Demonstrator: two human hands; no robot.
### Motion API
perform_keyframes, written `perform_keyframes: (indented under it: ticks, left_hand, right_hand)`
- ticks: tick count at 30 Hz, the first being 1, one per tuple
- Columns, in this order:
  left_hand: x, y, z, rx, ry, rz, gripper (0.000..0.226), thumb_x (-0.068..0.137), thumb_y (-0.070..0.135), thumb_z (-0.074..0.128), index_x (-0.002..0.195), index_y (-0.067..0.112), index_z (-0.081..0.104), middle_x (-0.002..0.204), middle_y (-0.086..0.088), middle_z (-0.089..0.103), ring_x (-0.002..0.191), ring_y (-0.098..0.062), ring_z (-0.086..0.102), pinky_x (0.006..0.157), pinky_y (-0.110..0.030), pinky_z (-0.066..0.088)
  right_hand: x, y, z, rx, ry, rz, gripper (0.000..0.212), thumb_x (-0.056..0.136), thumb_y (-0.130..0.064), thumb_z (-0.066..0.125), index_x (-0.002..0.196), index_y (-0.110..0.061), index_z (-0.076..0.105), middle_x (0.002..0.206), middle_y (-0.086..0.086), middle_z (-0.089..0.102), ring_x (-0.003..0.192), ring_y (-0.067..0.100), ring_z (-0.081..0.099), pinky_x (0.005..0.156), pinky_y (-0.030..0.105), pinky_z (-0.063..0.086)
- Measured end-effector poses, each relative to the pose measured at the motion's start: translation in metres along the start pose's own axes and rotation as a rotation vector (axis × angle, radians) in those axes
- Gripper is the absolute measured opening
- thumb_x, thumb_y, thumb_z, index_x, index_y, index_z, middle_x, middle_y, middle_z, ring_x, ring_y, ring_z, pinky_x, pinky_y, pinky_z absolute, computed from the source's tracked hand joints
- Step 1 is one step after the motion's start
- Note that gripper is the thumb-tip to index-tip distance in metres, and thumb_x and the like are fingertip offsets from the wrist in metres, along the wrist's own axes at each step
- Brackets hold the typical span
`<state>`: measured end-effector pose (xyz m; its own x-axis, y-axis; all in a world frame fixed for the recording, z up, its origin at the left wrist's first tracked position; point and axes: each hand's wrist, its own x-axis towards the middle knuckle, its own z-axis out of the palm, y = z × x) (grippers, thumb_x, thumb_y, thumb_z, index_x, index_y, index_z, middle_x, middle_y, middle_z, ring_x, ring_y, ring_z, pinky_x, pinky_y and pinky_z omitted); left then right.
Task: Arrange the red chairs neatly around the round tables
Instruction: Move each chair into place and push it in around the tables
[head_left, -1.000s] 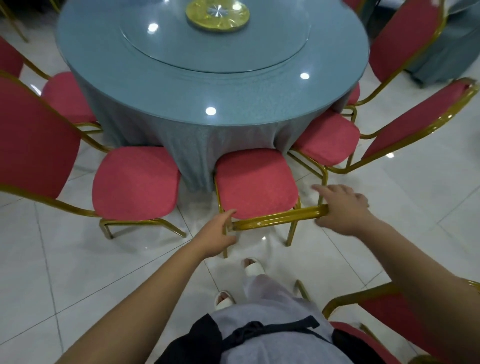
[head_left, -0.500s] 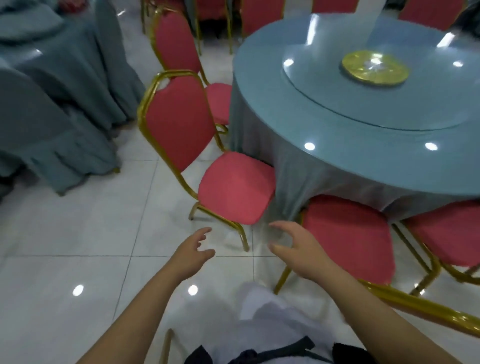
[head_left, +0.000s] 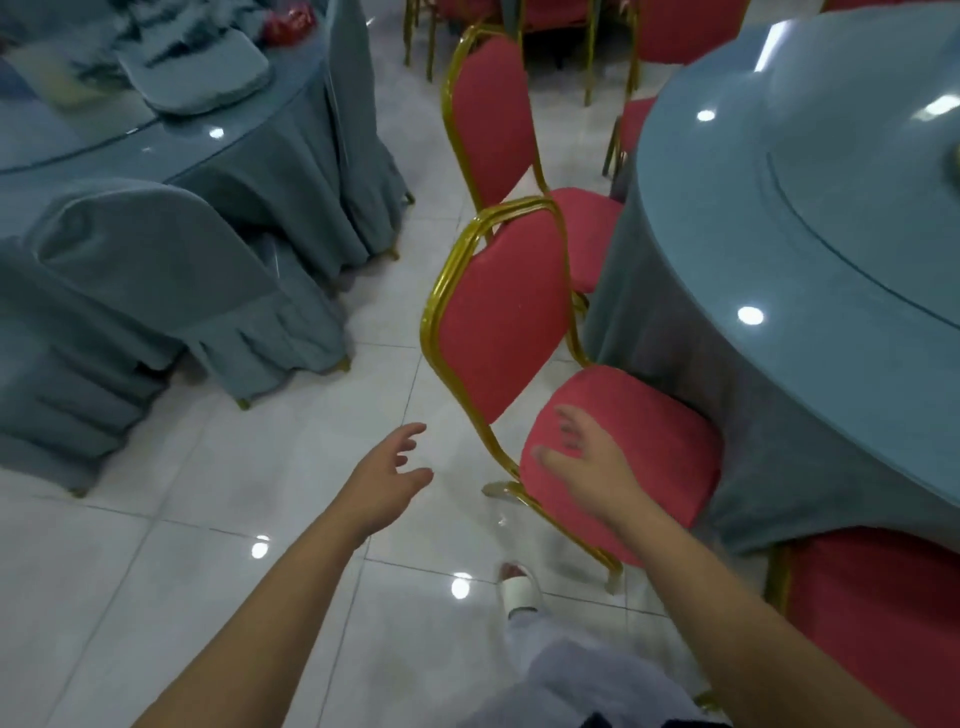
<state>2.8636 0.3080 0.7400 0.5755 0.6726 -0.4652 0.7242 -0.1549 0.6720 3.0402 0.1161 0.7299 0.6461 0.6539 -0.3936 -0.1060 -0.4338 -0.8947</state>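
A red chair with a gold frame (head_left: 498, 322) stands at the round table (head_left: 810, 218), its seat partly under the grey-blue cloth. My right hand (head_left: 587, 462) hovers open over the near corner of that seat, fingers spread and blurred. My left hand (head_left: 389, 473) is open in the air over the floor, to the left of the chair's frame, touching nothing. A second red chair (head_left: 493, 114) stands behind the first at the same table. Another red seat (head_left: 878, 613) shows at the lower right.
A second cloth-covered table (head_left: 270, 150) with a folded cover on top fills the upper left. Covered chairs (head_left: 156, 291) stand beside it. A white tiled aisle (head_left: 156, 519) runs between the tables. My sandalled foot (head_left: 519, 587) is near the chair's front leg. More red chairs stand at the back.
I let go of the first chair's back and turned left. Both hands now reach toward the neighbouring chair, which has come closer in view; my right hand is over its seat.
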Motion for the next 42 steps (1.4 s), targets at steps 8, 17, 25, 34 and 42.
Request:
perform_keyframes:
  ticks: [8,17,25,34,42]
  left_hand:
    - [0.106,0.018,-0.083,-0.075,0.063,0.017,0.042,0.099,0.017,0.053,0.126,0.050,0.050,0.127,0.009,0.059,0.109,-0.013,0.059,0.086,-0.028,0.050]
    - [0.249,0.037,-0.130,0.075,-0.165,0.148,0.043,0.100,0.008,0.049,0.129,0.040,0.053,0.127,0.003,0.059,0.112,-0.019,0.058,0.095,-0.037,0.053]
    - [0.355,0.114,-0.159,0.220,-0.551,0.487,0.045,0.096,0.008,0.052,0.128,0.039,0.054,0.122,0.005,0.059,0.106,-0.008,0.057,0.068,-0.016,0.045]
    - [0.384,0.144,-0.140,0.593,-0.700,0.980,0.110,0.075,0.010,0.079,0.148,0.056,0.012,0.162,0.002,0.012,0.146,-0.026,0.021,0.111,-0.044,0.034]
    - [0.373,0.096,-0.172,1.271,-0.964,1.110,0.029,0.078,0.038,0.079,0.099,0.051,0.064,0.113,0.019,0.061,0.112,-0.009,0.055,0.093,-0.025,0.045]
  right_hand:
    - [0.130,-0.081,0.051,0.092,-0.008,0.059,0.107,0.077,-0.042,0.081,0.158,-0.028,0.012,0.157,0.002,0.030,0.139,0.023,0.037,0.110,0.037,0.037]
    - [0.252,-0.128,0.133,0.019,0.301,0.296,0.126,0.073,-0.050,0.080,0.158,-0.021,-0.009,0.166,0.005,0.011,0.147,0.035,0.025,0.117,0.051,0.030]
    - [0.272,-0.145,0.186,0.145,0.700,0.447,0.083,0.082,-0.014,0.059,0.155,-0.031,0.023,0.135,0.007,0.052,0.118,0.033,0.056,0.098,0.048,0.053]
    - [0.195,-0.143,0.248,-0.076,0.595,0.470,0.078,0.077,-0.011,0.061,0.150,-0.031,0.039,0.123,0.005,0.062,0.107,0.029,0.061,0.089,0.036,0.053]
    - [0.017,-0.098,0.315,-0.105,0.306,0.561,0.092,0.072,-0.006,0.050,0.135,-0.071,0.031,0.125,-0.026,0.055,0.109,-0.002,0.054,0.092,0.018,0.043]
